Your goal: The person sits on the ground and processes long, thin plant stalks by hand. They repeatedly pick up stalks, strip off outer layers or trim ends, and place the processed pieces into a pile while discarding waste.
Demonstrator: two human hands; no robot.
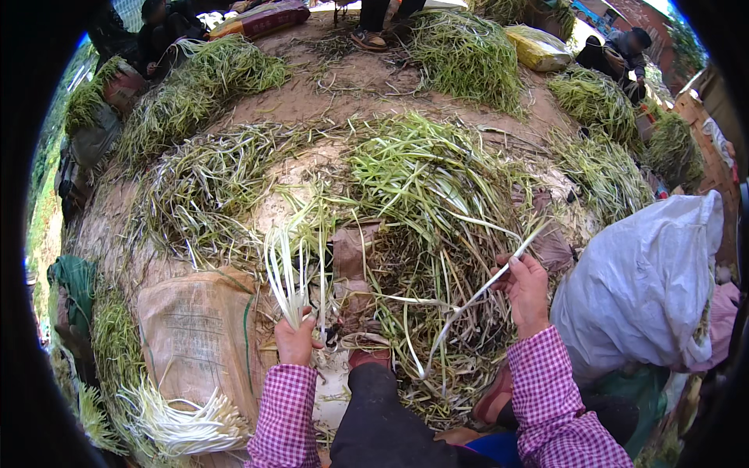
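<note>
My left hand (296, 341) is closed around a small bunch of long white stalks (285, 275), whose pale green tips point away from me. At the right, my right hand (525, 289) pinches a single white stalk (485, 288) with a dangling, bent lower end. Between and beyond my hands lies a heap of green leafy stalks (424, 175), with brownish, withered trimmings (439, 275) on its near side. A neat pile of cleaned white stalks (187, 424) rests at the lower left, by a woven plastic sack (196, 327) that bears writing.
A bulging white woven sack (635, 286) stands close to my right arm. Discarded stalks (202, 193) spread over the ground at the left. More green heaps (468, 58) lie farther off. A person (623, 55) sits at the far right, and a standing person's shoe (368, 40) shows at the top.
</note>
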